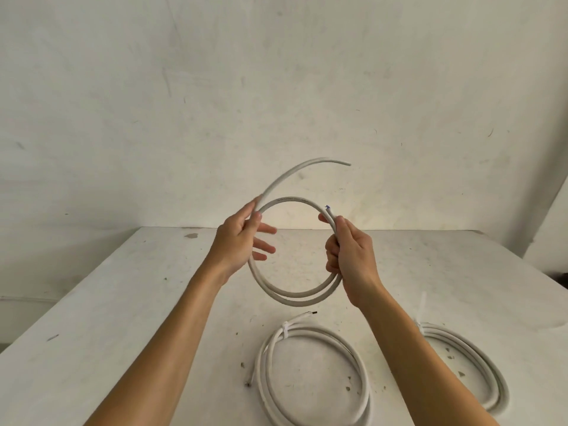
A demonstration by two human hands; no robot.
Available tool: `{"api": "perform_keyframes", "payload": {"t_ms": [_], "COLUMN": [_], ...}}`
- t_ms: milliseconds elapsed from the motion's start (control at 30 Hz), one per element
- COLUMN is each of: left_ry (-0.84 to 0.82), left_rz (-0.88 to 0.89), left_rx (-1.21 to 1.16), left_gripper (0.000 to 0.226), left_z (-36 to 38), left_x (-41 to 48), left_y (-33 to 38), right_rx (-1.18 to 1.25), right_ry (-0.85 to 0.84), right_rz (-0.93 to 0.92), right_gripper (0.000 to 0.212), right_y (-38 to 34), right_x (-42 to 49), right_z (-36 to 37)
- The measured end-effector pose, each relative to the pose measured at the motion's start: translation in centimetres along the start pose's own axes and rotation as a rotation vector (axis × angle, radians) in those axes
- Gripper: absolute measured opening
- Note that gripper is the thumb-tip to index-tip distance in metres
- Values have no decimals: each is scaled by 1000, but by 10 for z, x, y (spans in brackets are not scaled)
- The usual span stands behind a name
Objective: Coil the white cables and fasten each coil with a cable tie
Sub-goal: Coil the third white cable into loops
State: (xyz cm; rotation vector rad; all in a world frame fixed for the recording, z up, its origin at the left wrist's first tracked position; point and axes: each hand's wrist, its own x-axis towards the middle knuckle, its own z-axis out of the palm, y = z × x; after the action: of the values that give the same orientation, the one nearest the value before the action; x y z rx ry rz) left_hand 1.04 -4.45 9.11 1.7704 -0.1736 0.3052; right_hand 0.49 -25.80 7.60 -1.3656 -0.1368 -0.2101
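Observation:
I hold a white cable (295, 298) in the air above the table, bent into a round loop of about two turns. My right hand (350, 253) is closed around the loop's right side, where a cut end sticks up. My left hand (236, 238) pinches the loop's left side between thumb and forefinger, other fingers spread. From there the free end (307, 166) arcs up and to the right. Two coiled white cables lie on the table: one (313, 373) at front centre with a white cable tie (285, 329), another (473, 364) at front right with its tie tail (422, 305) standing up.
The white table (123, 318) is scuffed and dotted with small bits of debris around the coils. A stained white wall (276, 87) stands right behind its far edge. The table's right edge runs diagonally toward a dark gap at far right.

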Motion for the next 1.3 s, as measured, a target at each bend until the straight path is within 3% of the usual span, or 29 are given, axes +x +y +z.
{"api": "perform_keyframes", "payload": {"t_ms": [167, 267, 400, 533, 700, 767, 867, 1067, 1300], "left_ry": [-91, -8, 74, -152, -283, -263, -163, -147, -202], "left_rz": [70, 176, 276, 248, 137, 109, 188, 252, 249], "left_rx": [162, 250, 308, 367, 363, 293, 269, 252, 272], "left_gripper": [51, 51, 47, 74, 82, 75, 46, 56, 46], "left_z": [4, 13, 20, 17, 7, 10, 16, 29, 27], "left_x": [-13, -14, -12, -14, -12, -16, -20, -27, -26], "left_y": [-7, -9, -6, -6, -6, -7, -14, -21, -18], "right_rx": [-498, -711, -739, -714, -728, -791, -843, -946, -965], "right_ry": [6, 5, -9, 2, -7, -11, -70, -237, -291], "right_rz": [-182, -292, -355, -414, -579, -678, -748, -873, -884], "right_gripper": [42, 40, 37, 29, 20, 21, 24, 20, 16], "right_y": [-13, -13, -12, -14, -10, -11, -11, -12, -9], "right_x": [11, 12, 14, 18, 11, 11, 14, 17, 18], "right_z": [-4, -5, -8, -15, -20, -20, -19, -18, -22]}}
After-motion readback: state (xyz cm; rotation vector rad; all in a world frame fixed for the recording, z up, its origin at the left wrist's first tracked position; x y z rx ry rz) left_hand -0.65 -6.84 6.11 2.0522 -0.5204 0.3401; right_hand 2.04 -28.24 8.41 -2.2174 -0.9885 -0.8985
